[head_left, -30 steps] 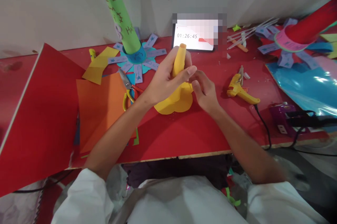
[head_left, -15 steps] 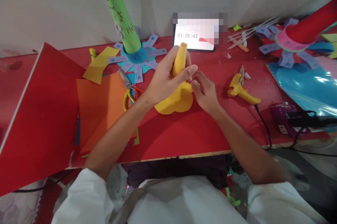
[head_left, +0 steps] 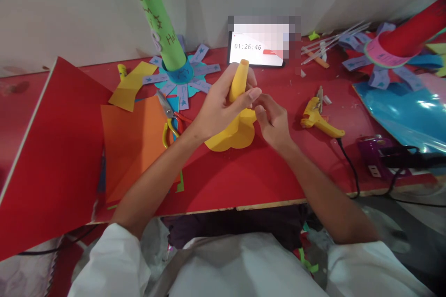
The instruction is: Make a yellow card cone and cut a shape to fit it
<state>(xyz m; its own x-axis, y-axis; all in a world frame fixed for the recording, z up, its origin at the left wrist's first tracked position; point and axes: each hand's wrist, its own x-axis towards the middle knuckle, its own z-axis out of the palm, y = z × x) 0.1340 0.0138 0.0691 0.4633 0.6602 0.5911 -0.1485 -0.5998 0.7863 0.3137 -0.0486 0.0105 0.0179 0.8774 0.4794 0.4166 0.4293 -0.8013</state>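
My left hand [head_left: 225, 102] is wrapped round a narrow yellow paper tube [head_left: 239, 81] that stands upright in front of me. Below it, a yellow paper base [head_left: 232, 139] with rounded, petal-like edges rests on the red table. My right hand [head_left: 273, 118] is closed at the right side of the tube, its fingertips bent in close to the left fingers. Whatever the right fingers pinch, if anything, is hidden. Scissors [head_left: 170, 113] with red and yellow handles lie left of the base.
A yellow glue gun [head_left: 318, 118] lies to the right, its cord running to a purple power box [head_left: 374, 155]. Behind stand a green paper tube [head_left: 163, 27] on a flower base and a lit tablet [head_left: 258, 46]. Orange paper [head_left: 132, 148] and a red board [head_left: 52, 157] are at left.
The yellow tube's top has tipped slightly to the right and down in my left hand. My right hand has barely shifted.
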